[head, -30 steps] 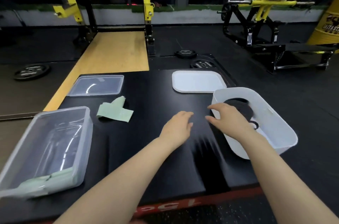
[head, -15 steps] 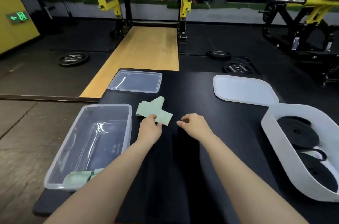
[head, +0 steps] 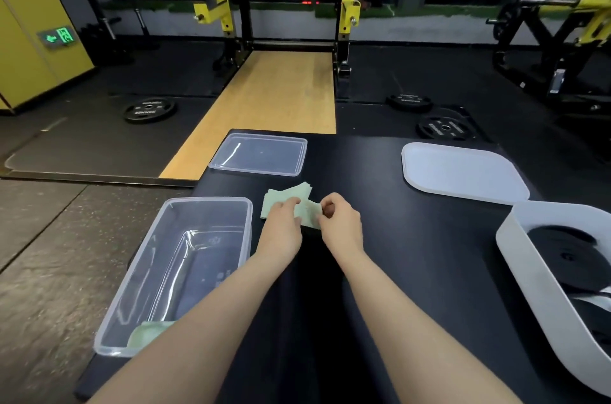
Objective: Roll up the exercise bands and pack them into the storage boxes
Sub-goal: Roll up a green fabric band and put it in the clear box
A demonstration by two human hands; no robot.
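Note:
A pale green exercise band (head: 291, 197) lies folded on the black table (head: 413, 255), just right of the clear storage box (head: 172, 271). My left hand (head: 282, 225) rests its fingers on the band's near part. My right hand (head: 340, 222) pinches the band's right end between thumb and fingers. Another green band (head: 145, 332) lies rolled in the near corner of the clear box. The white storage box (head: 529, 271) at the right holds black rolled bands (head: 565, 258).
A clear lid (head: 261, 154) lies behind the green band and a white lid (head: 463, 172) at the back right. Weight plates (head: 148, 109) lie on the gym floor beyond the table. A yellow rack (head: 348, 12) stands behind.
Both hands moved from the white box leftward to the green band. The left hand reached it first, then the right hand took hold of its right end. The view swung left.

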